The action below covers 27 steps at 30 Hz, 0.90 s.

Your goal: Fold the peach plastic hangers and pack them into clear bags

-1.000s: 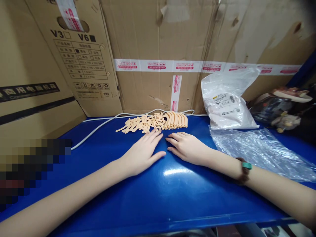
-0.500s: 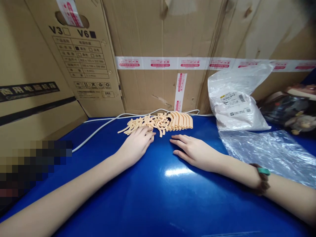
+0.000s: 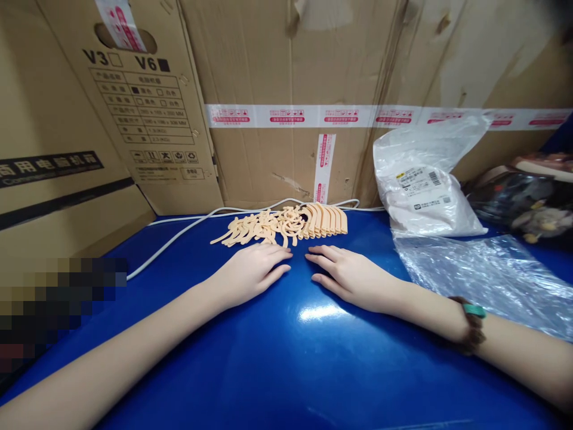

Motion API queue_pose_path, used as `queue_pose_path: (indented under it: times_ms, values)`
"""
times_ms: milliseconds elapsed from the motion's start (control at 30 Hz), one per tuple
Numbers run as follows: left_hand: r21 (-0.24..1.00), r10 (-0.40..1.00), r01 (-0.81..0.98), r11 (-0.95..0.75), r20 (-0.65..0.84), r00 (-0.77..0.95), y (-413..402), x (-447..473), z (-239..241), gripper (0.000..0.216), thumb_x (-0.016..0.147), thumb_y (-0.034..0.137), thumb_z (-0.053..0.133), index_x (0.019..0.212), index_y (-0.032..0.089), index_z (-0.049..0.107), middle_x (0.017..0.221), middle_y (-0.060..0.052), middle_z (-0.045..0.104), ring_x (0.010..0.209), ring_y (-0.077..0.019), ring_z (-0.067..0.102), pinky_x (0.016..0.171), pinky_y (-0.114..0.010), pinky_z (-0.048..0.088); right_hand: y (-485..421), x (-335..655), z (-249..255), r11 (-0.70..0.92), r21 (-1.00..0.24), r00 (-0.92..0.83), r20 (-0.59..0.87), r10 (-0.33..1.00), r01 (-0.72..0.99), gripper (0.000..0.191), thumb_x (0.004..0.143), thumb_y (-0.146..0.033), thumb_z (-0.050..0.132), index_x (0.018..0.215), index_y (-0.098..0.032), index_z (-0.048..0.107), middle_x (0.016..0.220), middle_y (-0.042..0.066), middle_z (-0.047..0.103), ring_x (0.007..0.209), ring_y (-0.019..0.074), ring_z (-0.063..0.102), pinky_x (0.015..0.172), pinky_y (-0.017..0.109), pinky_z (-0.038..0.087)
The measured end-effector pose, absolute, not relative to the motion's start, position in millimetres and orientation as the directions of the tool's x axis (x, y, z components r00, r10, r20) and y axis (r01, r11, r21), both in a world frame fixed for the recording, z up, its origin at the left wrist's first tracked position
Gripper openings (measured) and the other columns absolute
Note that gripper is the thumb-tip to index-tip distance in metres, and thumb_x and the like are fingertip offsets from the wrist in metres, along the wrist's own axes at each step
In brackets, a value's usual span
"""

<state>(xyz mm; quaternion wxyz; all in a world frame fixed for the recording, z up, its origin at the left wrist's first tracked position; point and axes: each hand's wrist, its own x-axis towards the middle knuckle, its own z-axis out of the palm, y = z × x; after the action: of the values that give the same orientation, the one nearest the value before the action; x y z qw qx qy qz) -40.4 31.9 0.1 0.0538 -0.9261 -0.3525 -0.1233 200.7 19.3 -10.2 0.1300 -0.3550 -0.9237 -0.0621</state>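
My left hand [image 3: 250,272] lies flat on the blue table [image 3: 277,358], palm down, fingers stretched out and together, holding nothing. My right hand [image 3: 347,275] lies flat beside it, fingers extended toward the left, also holding nothing; a dark bracelet with a teal bead [image 3: 471,322] is on that wrist. Just beyond both sets of fingertips lies a pile of several peach-coloured curved plastic pieces [image 3: 282,222], partly stacked in a neat row at its right end. Neither hand touches the pile.
Cardboard boxes [image 3: 286,89] wall the table at the back and left. A white cable [image 3: 179,236] runs along the back edge. A filled white plastic bag with a label [image 3: 421,191] and a flat clear plastic bag [image 3: 483,275] lie at the right, with dark objects [image 3: 523,203] behind.
My left hand had reached forward to the pile's edge half a second ago and has drawn back a little, now lying flat again. My right hand has barely moved.
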Motion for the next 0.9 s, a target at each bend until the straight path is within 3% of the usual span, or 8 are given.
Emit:
queue_pose_path:
  times_ms: [267, 433, 533, 633, 733, 900]
  values:
    - [-0.076, 0.703, 0.750, -0.657, 0.297, 0.646, 35.4, -44.7, -4.2, 0.034, 0.097, 0.022, 0.037, 0.121, 0.012, 0.059, 0.118, -0.011, 0.065, 0.109, -0.0237, 0.061, 0.094, -0.036, 0.050, 19.0, 201.0, -9.9, 0.742, 0.034, -0.717, 0.288, 0.635, 0.670, 0.048, 0.099, -0.040, 0.036, 0.132, -0.011, 0.056, 0.134, 0.017, 0.057, 0.120, 0.0278, 0.057, 0.101, 0.044, 0.047]
    - [-0.083, 0.677, 0.739, -0.669, 0.343, 0.651, 37.5, -48.4, -4.7, 0.039, 0.093, 0.007, 0.032, 0.120, 0.013, 0.059, 0.125, -0.012, 0.060, 0.121, -0.0238, 0.053, 0.103, -0.040, 0.044, 18.6, 201.1, -9.5, 0.740, 0.034, -0.719, 0.273, 0.639, 0.671, 0.048, 0.099, -0.039, 0.036, 0.133, -0.010, 0.055, 0.135, 0.017, 0.056, 0.118, 0.0278, 0.057, 0.100, 0.045, 0.047]
    - [0.074, 0.703, 0.724, -0.686, 0.325, 0.633, 22.5, -39.5, -3.6, 0.033, 0.098, 0.023, 0.038, 0.123, 0.016, 0.058, 0.133, -0.010, 0.056, 0.126, -0.0219, 0.049, 0.108, -0.039, 0.039, 18.2, 201.0, -9.6, 0.738, 0.034, -0.717, 0.271, 0.642, 0.674, 0.048, 0.100, -0.039, 0.036, 0.133, -0.010, 0.054, 0.134, 0.017, 0.056, 0.118, 0.0275, 0.057, 0.100, 0.044, 0.047]
    - [0.222, 0.785, 0.752, -0.620, 0.183, 0.593, 3.2, -27.6, -5.0, 0.052, 0.098, 0.047, 0.037, 0.137, 0.016, 0.047, 0.147, -0.011, 0.044, 0.137, -0.0239, 0.039, 0.114, -0.042, 0.032, 18.1, 200.7, -9.8, 0.736, 0.038, -0.716, 0.272, 0.643, 0.676, 0.049, 0.100, -0.039, 0.036, 0.134, -0.009, 0.053, 0.135, 0.017, 0.056, 0.119, 0.0276, 0.056, 0.101, 0.044, 0.046]
    - [0.232, 0.803, 0.774, -0.590, 0.068, 0.592, -7.1, -21.6, -6.3, 0.068, 0.096, 0.057, 0.032, 0.148, 0.013, 0.033, 0.156, -0.013, 0.029, 0.144, -0.0267, 0.026, 0.117, -0.047, 0.024, 18.2, 200.6, -9.8, 0.736, 0.045, -0.718, 0.267, 0.643, 0.675, 0.050, 0.100, -0.039, 0.036, 0.134, -0.008, 0.053, 0.135, 0.017, 0.056, 0.119, 0.0276, 0.056, 0.102, 0.043, 0.046]
    - [0.210, 0.770, 0.751, -0.626, 0.016, 0.638, -6.9, -23.2, -2.5, 0.064, 0.098, 0.054, 0.029, 0.149, 0.016, 0.031, 0.157, -0.008, 0.026, 0.145, -0.0231, 0.023, 0.118, -0.043, 0.022, 18.4, 200.9, -9.8, 0.736, 0.048, -0.719, 0.268, 0.642, 0.675, 0.051, 0.099, -0.039, 0.036, 0.134, -0.007, 0.053, 0.134, 0.018, 0.056, 0.119, 0.0278, 0.056, 0.102, 0.043, 0.046]
